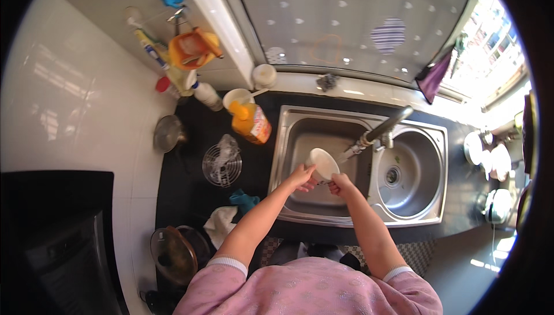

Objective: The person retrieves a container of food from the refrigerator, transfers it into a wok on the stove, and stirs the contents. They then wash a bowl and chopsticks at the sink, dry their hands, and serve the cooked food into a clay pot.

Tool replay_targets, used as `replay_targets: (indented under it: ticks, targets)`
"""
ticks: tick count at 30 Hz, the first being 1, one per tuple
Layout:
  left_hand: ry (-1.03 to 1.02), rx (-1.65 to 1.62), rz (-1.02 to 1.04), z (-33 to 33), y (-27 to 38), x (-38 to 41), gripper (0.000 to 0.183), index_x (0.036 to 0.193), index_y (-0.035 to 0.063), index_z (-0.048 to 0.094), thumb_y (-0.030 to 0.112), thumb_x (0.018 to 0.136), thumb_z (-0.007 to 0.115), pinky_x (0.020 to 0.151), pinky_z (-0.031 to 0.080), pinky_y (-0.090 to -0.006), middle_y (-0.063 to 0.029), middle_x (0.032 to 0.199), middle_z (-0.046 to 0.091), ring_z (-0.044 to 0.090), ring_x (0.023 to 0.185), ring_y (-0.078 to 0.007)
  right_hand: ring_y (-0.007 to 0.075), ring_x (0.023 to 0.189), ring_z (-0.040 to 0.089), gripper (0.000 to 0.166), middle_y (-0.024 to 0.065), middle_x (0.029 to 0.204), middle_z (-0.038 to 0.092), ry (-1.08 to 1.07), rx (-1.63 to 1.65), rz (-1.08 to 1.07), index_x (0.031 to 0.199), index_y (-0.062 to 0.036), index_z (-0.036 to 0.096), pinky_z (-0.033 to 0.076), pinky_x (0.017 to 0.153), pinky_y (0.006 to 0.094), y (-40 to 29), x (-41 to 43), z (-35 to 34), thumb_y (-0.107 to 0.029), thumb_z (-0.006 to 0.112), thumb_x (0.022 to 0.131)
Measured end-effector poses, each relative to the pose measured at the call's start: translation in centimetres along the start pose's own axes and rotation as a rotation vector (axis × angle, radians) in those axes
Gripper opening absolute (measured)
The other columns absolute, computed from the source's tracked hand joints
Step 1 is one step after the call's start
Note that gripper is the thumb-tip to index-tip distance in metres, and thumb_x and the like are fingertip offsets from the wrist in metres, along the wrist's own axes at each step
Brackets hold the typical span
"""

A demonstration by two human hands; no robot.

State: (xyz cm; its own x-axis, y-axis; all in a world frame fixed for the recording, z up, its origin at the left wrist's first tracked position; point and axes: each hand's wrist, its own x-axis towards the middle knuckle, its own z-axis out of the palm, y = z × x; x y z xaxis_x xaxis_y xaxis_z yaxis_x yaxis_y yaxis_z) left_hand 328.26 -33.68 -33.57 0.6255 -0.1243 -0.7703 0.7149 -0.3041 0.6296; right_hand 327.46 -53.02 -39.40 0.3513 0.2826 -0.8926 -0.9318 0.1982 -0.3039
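Note:
Both of my hands hold a white bowl [323,164], tilted, over the large rectangular basin [298,142] of a stainless steel sink. My left hand [301,178] supports the bowl's left side, thumb near the rim and fingers below. On the right, my right hand [340,184] pinches the rim with its fingers curled. Just past the bowl is the end of the metal faucet [376,134], with water coming from it. Dark markings show on the bowl's underside. The bowl's inside is visible only in part.
Right of the faucet is a round basin [407,172] with bits of green by its drain. An orange pump bottle [252,125], a wire rack [222,165] and a teal cloth [244,201] lie left of the sink. A glass lid [171,254] stands at lower left.

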Motion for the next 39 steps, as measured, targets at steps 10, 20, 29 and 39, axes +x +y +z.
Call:
replay_targets:
  ticks: [10,20,29,39]
  targets:
    - [0.6,1.426,0.228,-13.8,-9.6,-5.5,0.058,0.128,0.0004,0.036,0.03,0.081,0.051,0.104,0.019,-0.0458,-0.0117,0.14,0.024,0.009,0.133,-0.0228,0.001,0.037,0.025,0.024,-0.0069,0.05,0.027,-0.652,0.471,0.59,0.077,-0.0008,0.046,0.022,0.033,0.0144,1.7,1.3,0.4,-0.021,0.039,0.088]
    - [0.574,1.354,0.27,-21.5,-16.3,-10.8,0.064,0.131,-0.0022,0.03,0.038,0.083,0.045,0.106,0.017,-0.0403,-0.0124,0.141,0.022,0.009,0.134,-0.0216,0.0089,0.039,0.026,0.009,-0.0017,0.052,0.026,-0.012,0.337,-0.045,0.062,-0.0101,0.031,0.022,0.035,0.0218,1.6,4.1,-1.8,-0.008,0.038,0.068]
    - [0.276,1.385,0.125,-32.9,-20.2,-14.2,0.041,0.113,-0.0009,0.051,0.017,0.077,0.049,0.106,0.021,-0.0366,-0.0119,0.136,0.033,0.011,0.133,-0.0238,0.0103,0.042,0.031,0.006,0.0001,0.054,0.032,0.151,0.276,-0.212,0.067,-0.0106,0.034,0.025,0.036,0.0229,1.9,3.5,-2.7,-0.005,0.037,0.069]
    - [0.753,1.171,0.639,-31.6,-16.7,-15.8,0.015,0.078,0.0078,0.061,0.007,0.064,0.056,0.076,0.044,-0.0389,-0.0074,0.083,0.054,0.052,0.091,-0.0269,0.0114,0.036,0.031,0.006,0.0026,0.048,0.032,0.415,0.265,-0.264,0.069,-0.009,0.035,0.025,0.031,0.0249,3.6,2.5,-2.0,-0.005,0.037,0.073]
